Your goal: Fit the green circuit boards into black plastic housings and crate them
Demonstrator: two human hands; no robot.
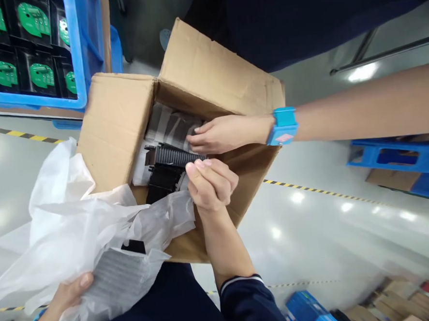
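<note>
Below the box, my left hand [68, 298] grips a bundle in thin white wrapping [113, 283]; dark ribbed shapes show through it. The fingers of my right hand [212, 182] pinch the end of a black ribbed part [174, 155] over the open cardboard box [112, 123]. More black parts [163, 180] lie under it, partly hidden by loose white wrapping [83, 217]. Inside the box are wrapped dark pieces [174, 126]. Another person's hand [220, 133], with a blue wristband, reaches in from the right, close to my right hand.
A blue crate [79, 52] with green circuit boards [35, 19] in black compartments stands at the upper left. Dark clothing of a person [300, 19] is behind the box. Blue pallets [388, 154] and cartons [400, 294] sit on the floor at right.
</note>
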